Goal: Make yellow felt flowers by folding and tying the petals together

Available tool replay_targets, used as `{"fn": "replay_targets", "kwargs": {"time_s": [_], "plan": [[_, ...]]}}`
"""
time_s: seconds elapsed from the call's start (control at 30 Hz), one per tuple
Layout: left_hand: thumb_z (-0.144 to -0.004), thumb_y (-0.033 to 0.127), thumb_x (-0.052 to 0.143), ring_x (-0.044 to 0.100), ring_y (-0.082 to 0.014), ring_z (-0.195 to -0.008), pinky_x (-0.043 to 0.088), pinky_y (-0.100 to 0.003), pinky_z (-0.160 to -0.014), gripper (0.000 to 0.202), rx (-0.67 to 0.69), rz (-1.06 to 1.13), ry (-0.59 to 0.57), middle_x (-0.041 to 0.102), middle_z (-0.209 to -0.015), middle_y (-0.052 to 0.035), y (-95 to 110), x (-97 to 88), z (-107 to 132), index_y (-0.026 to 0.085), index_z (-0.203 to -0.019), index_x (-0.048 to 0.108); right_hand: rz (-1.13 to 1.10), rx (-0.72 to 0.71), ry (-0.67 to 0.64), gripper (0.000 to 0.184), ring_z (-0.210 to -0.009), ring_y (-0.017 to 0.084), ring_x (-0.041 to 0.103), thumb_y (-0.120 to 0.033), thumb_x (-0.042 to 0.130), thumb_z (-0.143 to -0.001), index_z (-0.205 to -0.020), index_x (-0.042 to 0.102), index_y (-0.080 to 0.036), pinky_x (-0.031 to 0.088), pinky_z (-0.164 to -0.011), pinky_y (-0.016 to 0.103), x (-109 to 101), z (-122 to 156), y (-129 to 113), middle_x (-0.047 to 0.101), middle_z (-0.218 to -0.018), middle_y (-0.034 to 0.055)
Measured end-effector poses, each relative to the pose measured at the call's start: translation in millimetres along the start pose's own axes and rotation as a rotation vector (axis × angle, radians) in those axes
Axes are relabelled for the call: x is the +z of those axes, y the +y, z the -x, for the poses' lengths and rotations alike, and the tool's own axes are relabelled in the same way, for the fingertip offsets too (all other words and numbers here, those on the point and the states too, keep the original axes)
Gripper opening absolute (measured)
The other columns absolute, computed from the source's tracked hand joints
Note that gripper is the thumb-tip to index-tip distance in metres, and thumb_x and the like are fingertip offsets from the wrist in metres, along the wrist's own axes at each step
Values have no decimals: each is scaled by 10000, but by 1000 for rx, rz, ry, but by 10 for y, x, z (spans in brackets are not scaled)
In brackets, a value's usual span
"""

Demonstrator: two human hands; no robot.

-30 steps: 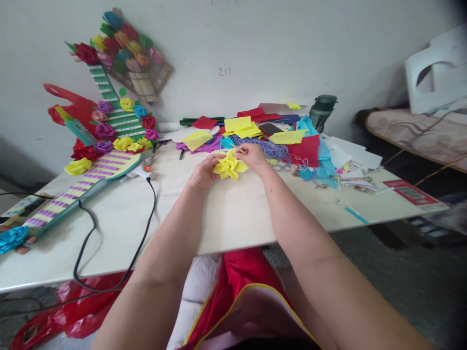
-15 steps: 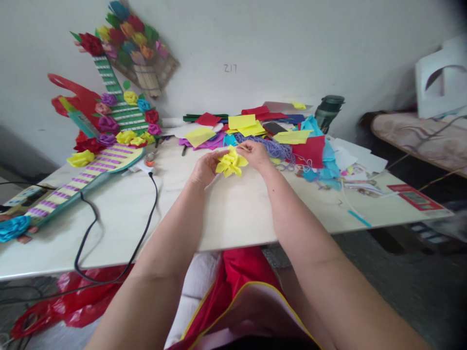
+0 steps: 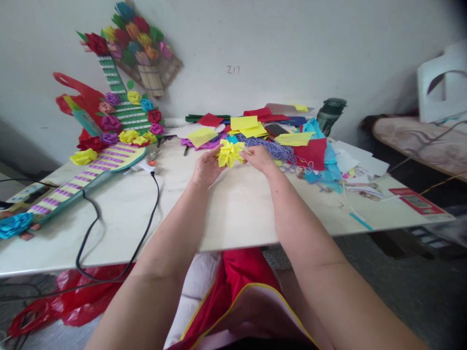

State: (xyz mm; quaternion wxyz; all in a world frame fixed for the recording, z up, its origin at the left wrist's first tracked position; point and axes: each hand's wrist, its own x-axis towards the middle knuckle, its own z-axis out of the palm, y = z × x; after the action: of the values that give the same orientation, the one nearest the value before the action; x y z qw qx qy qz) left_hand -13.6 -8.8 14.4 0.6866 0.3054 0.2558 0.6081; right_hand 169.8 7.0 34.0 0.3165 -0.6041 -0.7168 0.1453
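A yellow paper flower [image 3: 229, 153] with several pointed petals is held just above the table. My left hand [image 3: 208, 166] is closed on its left side, thumb and fingers at the petals. At the flower's right edge, my right hand [image 3: 257, 158] is pinched, its fingertips against the petals. A thin stick in those fingers is barely visible now. Behind the hands lie yellow paper sheets [image 3: 248, 127] and a heap of purple yarn [image 3: 268, 147].
Paper-flower decorations [image 3: 122, 109] on a striped panel stand at the left, beside a black cable [image 3: 148, 221]. A dark green bottle [image 3: 330, 115], red paper [image 3: 312, 152] and paper scraps are at the back right. The table's front edge [image 3: 237, 248] runs before my lap.
The flower has tilted in my hands, its face turning upward. My right hand has shifted slightly down and rightward; the stick, plain to see before, is now mostly hidden. The view has moved slightly.
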Motion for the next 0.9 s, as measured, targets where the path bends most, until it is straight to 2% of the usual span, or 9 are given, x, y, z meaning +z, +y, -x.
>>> {"fn": "replay_targets", "kwargs": {"time_s": [0.13, 0.33, 0.47, 0.57, 0.73, 0.83, 0.9], "plan": [[-783, 236, 540, 690, -186, -890, 541, -305, -867, 295, 2, -20, 9, 734, -888, -73, -12, -4, -4, 151, -1004, 716, -38, -21, 26, 211, -625, 116, 499, -339, 650, -762, -726, 743, -152, 330, -600, 244, 45, -32, 38, 646, -654, -5], [-778, 260, 539, 694, -205, -923, 545, -311, -868, 305, 11, -26, -26, 739, -952, -96, -42, -27, -18, 136, -989, 720, -140, -40, 61, 151, -671, 133, 532, -277, 672, -715, -772, 741, -155, 351, -611, 245, 89, -60, 77, 655, -683, -3], [-782, 283, 541, 692, -209, -920, 550, -326, -855, 383, 26, -50, -40, 734, -998, -112, -74, -42, -37, 126, -1094, 697, -247, -84, 77, 123, -687, 138, 565, -238, 677, -693, -760, 732, -151, 390, -641, 246, 115, -85, 111, 675, -698, 2], [-791, 284, 547, 694, -198, -908, 555, -326, -840, 429, 64, -71, -44, 728, -1027, -89, -66, -68, -43, 163, -1187, 660, -296, -112, 70, 115, -710, 144, 591, -200, 673, -680, -763, 735, -152, 406, -660, 249, 133, -107, 140, 697, -729, 8], [-751, 343, 677, 697, -187, -809, 556, -291, -728, 522, 103, -243, 26, 712, -881, -23, -26, -167, -69, 247, -1259, 609, -350, -229, -27, 123, -724, 145, 609, -178, 655, -668, -749, 744, -150, 431, -669, 251, 165, -118, 176, 708, -736, 15], [-693, 343, 741, 689, -181, -769, 545, -277, -711, 514, 118, -303, 67, 703, -806, -17, -33, -199, -92, 203, -1178, 641, -395, -323, -121, 138, -710, 136, 613, -185, 642, -665, -743, 748, -144, 453, -683, 251, 173, -105, 177, 713, -735, 14], [-676, 352, 751, 682, -184, -740, 546, -285, -709, 444, 63, -346, 91, 704, -773, -35, -41, -186, -89, 153, -1065, 673, -412, -371, -183, 147, -695, 128, 616, -194, 646, -667, -754, 753, -142, 470, -700, 255, 166, -87, 163, 717, -733, 10]]}}
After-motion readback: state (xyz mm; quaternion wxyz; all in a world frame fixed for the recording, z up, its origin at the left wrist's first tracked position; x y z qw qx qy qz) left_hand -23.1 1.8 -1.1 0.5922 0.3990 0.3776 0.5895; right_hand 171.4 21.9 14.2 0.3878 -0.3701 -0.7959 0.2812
